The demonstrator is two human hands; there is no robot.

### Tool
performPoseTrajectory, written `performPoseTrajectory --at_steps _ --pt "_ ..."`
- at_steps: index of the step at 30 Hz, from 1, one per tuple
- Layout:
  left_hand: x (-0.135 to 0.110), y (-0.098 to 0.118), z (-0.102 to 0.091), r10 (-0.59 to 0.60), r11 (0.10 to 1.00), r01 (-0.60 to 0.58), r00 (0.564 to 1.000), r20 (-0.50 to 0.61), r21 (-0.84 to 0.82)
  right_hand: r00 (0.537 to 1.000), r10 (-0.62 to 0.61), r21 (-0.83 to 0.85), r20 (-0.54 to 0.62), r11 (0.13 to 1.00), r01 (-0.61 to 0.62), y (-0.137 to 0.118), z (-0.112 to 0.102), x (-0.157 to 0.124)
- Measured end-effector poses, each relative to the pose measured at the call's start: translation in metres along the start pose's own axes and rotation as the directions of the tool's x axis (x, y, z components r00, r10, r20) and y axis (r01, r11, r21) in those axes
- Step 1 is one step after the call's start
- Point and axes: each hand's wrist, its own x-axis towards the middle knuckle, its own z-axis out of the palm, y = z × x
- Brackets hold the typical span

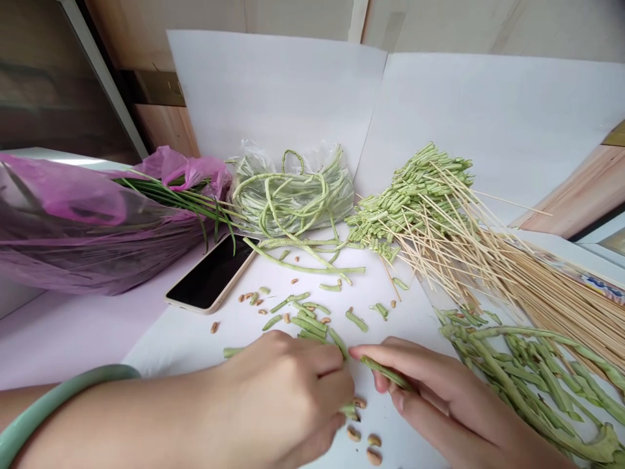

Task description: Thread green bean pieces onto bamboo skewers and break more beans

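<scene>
My left hand (288, 397) is closed, its fingers curled downward. The end of a green long bean piece (349, 411) pokes out from under those fingers, the rest hidden. My right hand (430, 391) pinches another short piece of long bean (385, 372) between thumb and fingers. Cut bean pieces (310, 324) lie just beyond my left hand. Brown bean seeds (374, 440) are scattered on the white surface between and below the hands, with more seeds farther off.
A phone (209, 273) lies beyond my left hand, near a pink plastic bag (97, 221) of green stalks. Long beans (293, 195) rest on a clear bag at the back. Bundled bean pieces (415, 189) and thin sticks (527, 280) lie right, above loose bean scraps (541, 384).
</scene>
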Motion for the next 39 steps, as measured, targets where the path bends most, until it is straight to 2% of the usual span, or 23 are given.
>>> performPoseTrajectory --at_steps 4,7,9,14,24,30,34,37,39 --pt "-0.002 -0.009 0.011 -0.083 0.997 0.083 0.997 0.005 0.003 0.994 0.026 0.019 0.107 0.999 -0.029 0.011 -0.002 0.007" --pt "-0.003 -0.01 0.013 -0.118 0.993 0.118 0.993 0.019 -0.004 0.992 -0.011 0.071 0.126 0.997 0.002 0.02 0.0 0.008" --pt "-0.003 -0.009 0.012 -0.147 0.989 0.147 0.989 0.023 -0.017 0.996 -0.002 0.135 0.094 0.991 -0.01 0.022 0.004 0.007" --pt "-0.003 -0.01 0.012 -0.238 0.969 0.238 0.971 -0.006 -0.064 0.994 0.11 0.317 -0.019 0.943 -0.099 0.013 0.012 0.005" --pt "-0.006 -0.01 0.016 -0.099 0.99 0.087 0.989 -0.106 -0.108 0.983 0.174 0.407 0.057 0.895 -0.182 0.008 0.014 0.002" --pt "-0.008 -0.011 0.018 -0.117 0.982 0.083 0.973 -0.201 -0.17 0.976 0.214 0.419 0.035 0.884 -0.208 0.002 0.013 0.001" --pt "-0.008 -0.01 0.016 -0.119 0.978 0.066 0.954 -0.274 -0.197 0.983 0.175 0.367 0.05 0.912 -0.181 0.007 0.01 0.002" --pt "-0.009 -0.009 0.014 -0.116 0.978 0.059 0.951 -0.285 -0.201 0.994 0.092 0.342 0.057 0.934 -0.106 0.011 0.009 0.004" --pt "-0.009 -0.008 0.013 -0.119 0.976 0.06 0.951 -0.284 -0.209 0.994 0.082 0.37 0.076 0.923 -0.104 0.01 0.008 0.004"
